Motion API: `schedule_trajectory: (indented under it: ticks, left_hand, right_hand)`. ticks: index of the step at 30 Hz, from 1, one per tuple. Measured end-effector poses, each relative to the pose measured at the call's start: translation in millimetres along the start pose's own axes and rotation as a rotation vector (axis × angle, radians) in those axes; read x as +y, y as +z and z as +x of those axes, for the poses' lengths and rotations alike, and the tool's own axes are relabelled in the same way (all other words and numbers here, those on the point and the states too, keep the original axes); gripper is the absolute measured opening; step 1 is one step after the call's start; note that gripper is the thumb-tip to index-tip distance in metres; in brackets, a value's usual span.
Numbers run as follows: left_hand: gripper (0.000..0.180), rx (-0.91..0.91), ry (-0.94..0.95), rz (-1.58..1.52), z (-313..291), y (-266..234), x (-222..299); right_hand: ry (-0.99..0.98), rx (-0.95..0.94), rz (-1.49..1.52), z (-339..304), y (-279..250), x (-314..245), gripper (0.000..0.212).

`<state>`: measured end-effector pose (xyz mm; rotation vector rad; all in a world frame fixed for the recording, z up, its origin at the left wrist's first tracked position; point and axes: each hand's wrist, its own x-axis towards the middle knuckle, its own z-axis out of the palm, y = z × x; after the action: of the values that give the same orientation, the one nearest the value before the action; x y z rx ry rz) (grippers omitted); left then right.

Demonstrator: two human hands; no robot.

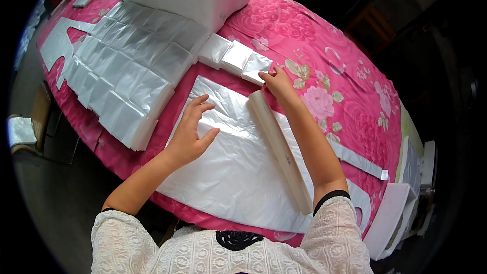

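Overlapped packets (122, 66): at 10 o'clock, silvery rows, staggered perhaps so each edge stays easy to pick up.
Left hand (186, 134): fingers spread, empty, above the sheet's 10 o'clock side.
Plastic sheet (228, 172): centre to 6 o'clock, laid out nearly flat, probably for easy handling.
Short packet row (236, 58): 12 o'clock, overlapped likewise.
Right hand (279, 83): 1 o'clock, fingers curled by the row's nearest packet; cannot tell whether it grips.
Pale rod (281, 152): lies 11-to-5 o'clock across the sheet, likely weighing it down.
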<state>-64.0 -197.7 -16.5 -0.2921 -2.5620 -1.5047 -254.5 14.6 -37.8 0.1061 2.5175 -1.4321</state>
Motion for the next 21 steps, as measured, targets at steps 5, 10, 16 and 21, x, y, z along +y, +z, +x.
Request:
schedule_trajectory:
  ticks: [5,10,16,21]
  left_hand:
    - [0.048,-0.051,-0.033,-0.059,-22.8,11.8,16.3]
    - [0.050,-0.190,0.106,0.008,-62.8,39.8,24.7]
    - [0.057,-0.443,0.176,-0.043,-97.8,104.2,57.8]
    - [0.083,-0.410,0.289,0.153,-110.3,151.0,68.9]
  right_hand:
    - [-0.155,-0.099,0.031,-58.9,-44.3,40.7,0.062]
    - [-0.157,-0.265,-0.232,-227.1,-102.5,75.9,0.066]
    - [-0.044,0.020,-0.254,-329.2,-94.1,111.7,0.052]
    - [-0.308,0.026,-0.195,-353.8,-53.2,121.6,0.038]
